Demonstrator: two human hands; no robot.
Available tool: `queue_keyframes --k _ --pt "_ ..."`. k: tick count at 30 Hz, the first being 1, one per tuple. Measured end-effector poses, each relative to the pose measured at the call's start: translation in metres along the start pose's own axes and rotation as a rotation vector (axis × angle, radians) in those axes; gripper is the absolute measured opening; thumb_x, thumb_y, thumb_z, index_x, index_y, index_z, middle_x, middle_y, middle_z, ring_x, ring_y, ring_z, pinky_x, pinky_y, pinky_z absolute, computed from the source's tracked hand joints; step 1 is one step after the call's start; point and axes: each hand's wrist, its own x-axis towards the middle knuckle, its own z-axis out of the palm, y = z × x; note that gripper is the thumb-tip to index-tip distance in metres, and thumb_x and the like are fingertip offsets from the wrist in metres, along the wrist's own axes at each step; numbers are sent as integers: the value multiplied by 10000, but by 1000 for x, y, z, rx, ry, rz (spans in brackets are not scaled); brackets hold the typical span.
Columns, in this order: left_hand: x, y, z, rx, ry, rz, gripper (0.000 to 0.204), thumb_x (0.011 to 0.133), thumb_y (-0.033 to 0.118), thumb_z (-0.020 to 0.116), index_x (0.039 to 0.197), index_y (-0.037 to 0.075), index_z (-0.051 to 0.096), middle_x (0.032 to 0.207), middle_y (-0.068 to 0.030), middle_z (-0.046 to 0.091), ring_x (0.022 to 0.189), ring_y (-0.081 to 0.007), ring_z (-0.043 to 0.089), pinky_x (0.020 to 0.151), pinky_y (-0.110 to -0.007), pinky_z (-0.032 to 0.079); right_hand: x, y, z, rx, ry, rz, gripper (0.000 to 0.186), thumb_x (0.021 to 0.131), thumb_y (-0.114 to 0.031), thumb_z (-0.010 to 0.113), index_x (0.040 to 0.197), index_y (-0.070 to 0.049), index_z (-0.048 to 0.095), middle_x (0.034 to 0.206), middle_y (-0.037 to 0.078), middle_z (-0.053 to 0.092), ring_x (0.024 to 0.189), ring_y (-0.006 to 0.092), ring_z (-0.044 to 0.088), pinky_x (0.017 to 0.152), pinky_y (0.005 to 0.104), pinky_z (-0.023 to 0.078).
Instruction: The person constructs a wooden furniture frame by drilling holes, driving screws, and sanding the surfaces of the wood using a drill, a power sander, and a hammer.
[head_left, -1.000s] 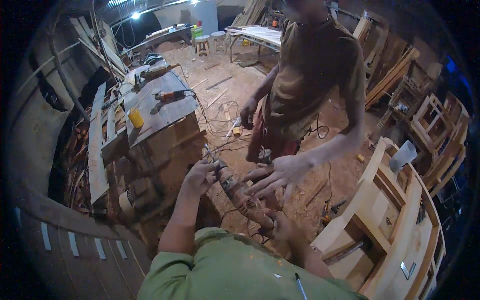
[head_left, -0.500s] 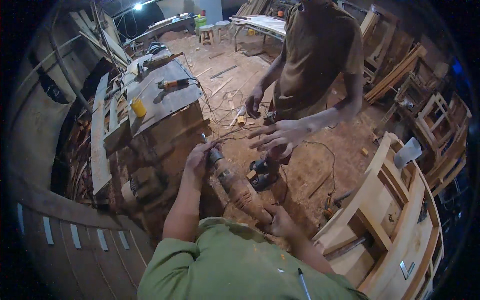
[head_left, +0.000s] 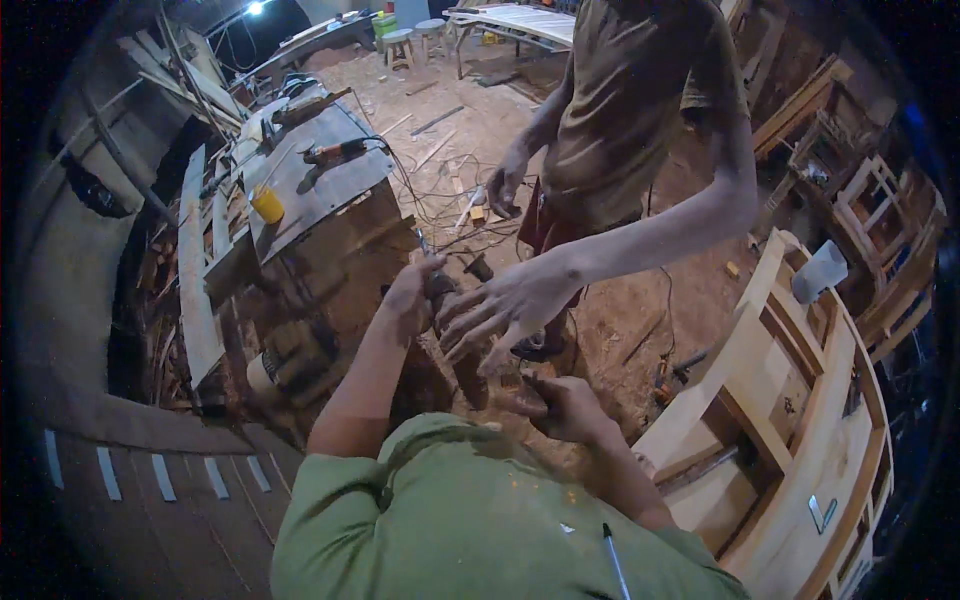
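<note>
My left hand is closed round the front of a dusty cylindrical power tool, with a metal bit sticking up past my fingers. The tool's rear end is gripped in my right hand. Over the middle of the tool is a co-worker's outstretched hand, fingers spread and partly hiding it; whether they touch it I cannot tell. The co-worker's other hand hangs beside their body.
The co-worker stands before me. A cluttered workbench with a yellow container and a corded tool is at left; a curved wooden frame at right. Cables and offcuts lie on the dusty floor.
The co-worker's near hand has come down and towards me, over the tool's body, covering more of it. My hands still hold the tool, whose front now sits slightly higher in view.
</note>
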Motion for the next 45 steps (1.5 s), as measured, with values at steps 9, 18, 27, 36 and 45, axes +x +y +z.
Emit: queue_keyframes --k 9,18,27,36,45 --pt "-1 -2 27 -160 -253 -75 251 910 308 602 901 58 616 752 -73 641 588 -199 626 521 -350 533 -1 -5 14 251 155 49 638 726 -155 730 1312 -22 517 983 228 660 884 386 654 718 406 532" --pt "11 19 9 30 -41 66 306 983 308 503 1020 32 630 778 -76 652 631 -209 625 584 -346 528 2 3 17 91 271 -102 640 719 -156 744 1321 -121 529 895 195 656 753 376 654 630 422 517" --pt "78 -26 -36 -433 -329 4 351 1003 352 447 988 28 582 926 -136 649 824 -274 654 723 -436 568 0 -4 11 206 256 19 557 767 -159 730 1291 -89 555 879 215 654 760 355 670 638 403 520" --pt "-2 -107 -147 540 223 15 527 884 329 682 1272 3 538 1213 -111 619 1064 -243 607 906 -386 509 2 2 12 135 273 26 605 747 -153 744 1307 -59 533 954 202 679 822 345 686 722 381 537" --pt "-162 -264 -345 -2 1087 -260 285 855 242 664 1013 12 607 903 -110 627 743 -223 621 561 -382 497 8 21 16 139 262 221 616 733 -102 787 1289 -26 534 1016 203 672 917 300 678 788 352 522"
